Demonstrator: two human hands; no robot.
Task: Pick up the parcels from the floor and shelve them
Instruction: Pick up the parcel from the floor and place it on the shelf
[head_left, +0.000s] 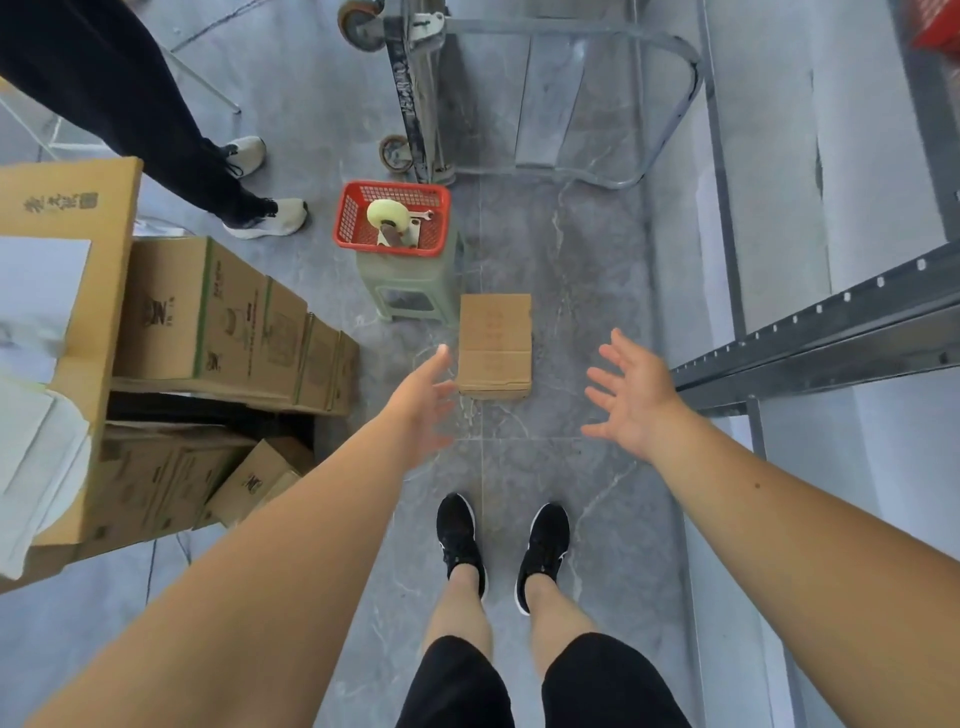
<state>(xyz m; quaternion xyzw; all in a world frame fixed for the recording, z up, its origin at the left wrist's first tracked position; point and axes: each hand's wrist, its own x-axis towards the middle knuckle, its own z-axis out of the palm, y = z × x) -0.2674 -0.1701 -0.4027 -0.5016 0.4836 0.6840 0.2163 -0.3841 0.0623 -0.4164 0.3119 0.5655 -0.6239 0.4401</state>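
Observation:
A small brown cardboard parcel (495, 344) lies flat on the grey tiled floor ahead of my feet. My left hand (423, 402) is stretched out with fingers apart, just left of the parcel's near corner and above it. My right hand (631, 397) is spread open, palm up, to the right of the parcel and apart from it. Neither hand holds anything. A grey metal shelf (810, 338) runs along the right side.
A green plastic stool (410, 283) carrying a red basket (390, 218) with a tape dispenser stands just behind the parcel. Stacked cardboard boxes (208, 322) fill the left. Another person's legs (156, 130) stand at the far left. A metal cart (519, 88) sits at the back.

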